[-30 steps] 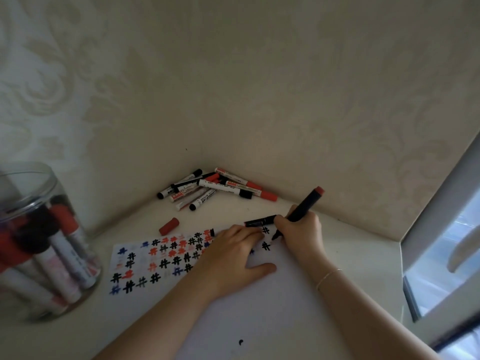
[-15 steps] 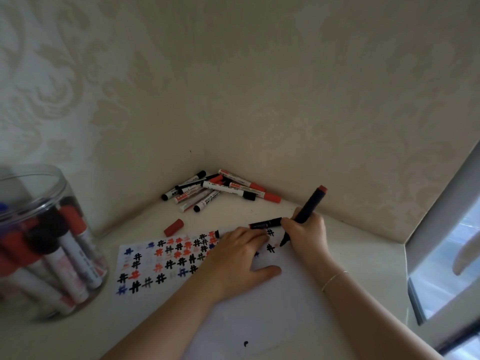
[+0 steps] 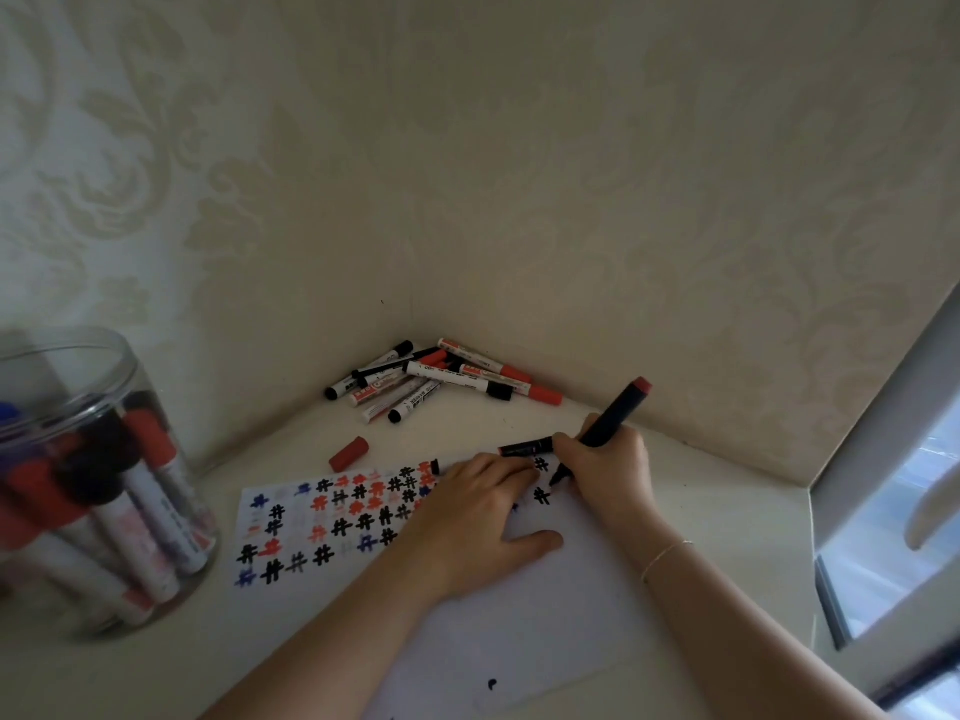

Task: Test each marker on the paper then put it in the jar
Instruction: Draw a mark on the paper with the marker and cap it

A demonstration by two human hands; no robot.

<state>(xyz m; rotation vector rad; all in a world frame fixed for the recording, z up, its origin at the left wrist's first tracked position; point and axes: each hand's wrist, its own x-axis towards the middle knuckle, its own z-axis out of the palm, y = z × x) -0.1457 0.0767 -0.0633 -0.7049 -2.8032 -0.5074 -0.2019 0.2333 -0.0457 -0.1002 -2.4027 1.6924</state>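
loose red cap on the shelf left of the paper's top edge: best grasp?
The red cap lies on its side, a short cylinder angled up to the right, clear of the paper and the marker pile. Probably best to pinch across its round middle from above, fingers on its two long sides. The left hand is nearer; the right hand grips the black marker.

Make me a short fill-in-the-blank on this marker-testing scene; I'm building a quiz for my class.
1. The right hand grips a black marker with its tip on the ____.
2. The left hand lies flat, pressing the ____ down.
3. The loose cap beside the paper is ____.
4. Tested markers stand in a clear ____.

Missing: paper; paper; red; jar
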